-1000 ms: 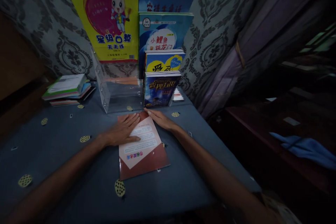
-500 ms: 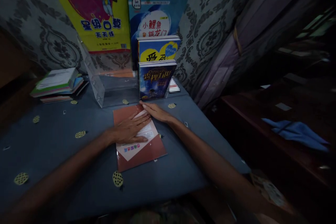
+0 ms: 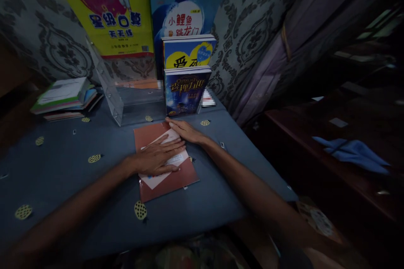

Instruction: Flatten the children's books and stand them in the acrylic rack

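A brown-and-white booklet lies flat on the blue dotted tablecloth. My left hand rests flat across its middle, fingers stretched out to the right. My right hand lies at the booklet's far right corner, fingers extended and touching the cover edge. Just beyond the hands stands a dark blue book upright in a clear acrylic stand, with a yellow-and-blue book and taller books behind it.
A stack of flat books lies at the far left. A big yellow book leans on the patterned wall. The table's right edge drops to a dark wooden surface with a blue cloth. A curtain hangs right.
My left hand has slid further right over the booklet's middle. The right hand stays at the far corner. The camera has tilted down, so everything sits slightly higher and left.
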Demonstrator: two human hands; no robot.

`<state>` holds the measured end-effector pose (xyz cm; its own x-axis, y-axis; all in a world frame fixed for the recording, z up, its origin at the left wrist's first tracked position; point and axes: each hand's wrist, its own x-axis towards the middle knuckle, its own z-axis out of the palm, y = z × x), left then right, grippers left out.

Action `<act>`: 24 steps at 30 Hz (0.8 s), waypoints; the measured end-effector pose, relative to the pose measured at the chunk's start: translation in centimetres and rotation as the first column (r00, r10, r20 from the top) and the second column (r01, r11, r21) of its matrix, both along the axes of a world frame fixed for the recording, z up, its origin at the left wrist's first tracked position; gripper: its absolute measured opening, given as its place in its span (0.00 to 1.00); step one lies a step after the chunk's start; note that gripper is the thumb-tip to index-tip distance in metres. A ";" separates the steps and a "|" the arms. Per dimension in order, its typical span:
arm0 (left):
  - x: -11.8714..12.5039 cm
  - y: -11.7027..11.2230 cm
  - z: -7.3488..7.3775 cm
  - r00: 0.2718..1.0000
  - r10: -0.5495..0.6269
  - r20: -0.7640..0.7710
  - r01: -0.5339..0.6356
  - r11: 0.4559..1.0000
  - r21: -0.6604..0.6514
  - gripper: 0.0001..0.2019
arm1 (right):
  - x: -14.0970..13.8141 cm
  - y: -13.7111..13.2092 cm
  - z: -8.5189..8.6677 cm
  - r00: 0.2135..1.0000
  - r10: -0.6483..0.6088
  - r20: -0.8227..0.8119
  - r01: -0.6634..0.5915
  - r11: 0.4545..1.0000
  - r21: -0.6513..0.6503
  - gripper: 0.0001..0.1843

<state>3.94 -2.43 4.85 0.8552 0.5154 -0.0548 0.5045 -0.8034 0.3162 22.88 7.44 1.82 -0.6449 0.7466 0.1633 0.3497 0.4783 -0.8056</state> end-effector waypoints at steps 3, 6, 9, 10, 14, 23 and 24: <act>0.4 -0.8 0.2 0.999 -0.034 0.006 0.034 0.999 -0.010 0.33 | 0.1 0.0 0.0 1.000 0.001 0.001 -0.001 1.000 0.001 0.38; 1.1 -2.0 0.4 0.996 -0.082 0.043 0.084 0.996 -0.032 0.33 | 0.1 0.0 -0.1 1.000 -0.006 0.011 0.006 1.000 0.016 0.39; 1.6 -3.2 0.6 0.989 -0.123 0.075 0.128 0.990 -0.052 0.33 | 0.0 -0.1 -0.1 1.000 -0.006 0.019 0.005 0.999 0.040 0.41; 1.7 -3.6 0.6 0.988 -0.136 0.080 0.140 0.988 -0.057 0.33 | -0.1 -0.1 -0.1 1.000 -0.006 0.020 0.005 0.999 0.043 0.41; 2.0 -4.8 0.6 0.980 -0.175 0.091 0.181 0.982 -0.061 0.34 | -0.1 -0.2 -0.2 1.000 -0.004 0.020 0.003 0.999 0.044 0.41; 1.9 -6.2 -0.1 0.994 -0.069 0.089 0.068 0.998 0.017 0.34 | -0.3 -0.8 -0.6 0.999 -0.001 0.038 -0.004 0.992 0.123 0.41; 1.8 -6.3 -0.2 0.996 -0.031 0.081 0.029 0.999 0.029 0.33 | -0.3 -0.8 -0.8 0.999 -0.006 0.046 0.000 0.991 0.134 0.40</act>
<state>5.77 -8.75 4.64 0.8712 0.4901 0.0297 0.4538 -0.8268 0.3323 22.59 6.63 1.07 -0.6518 0.7218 0.2326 0.3863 0.5800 -0.7172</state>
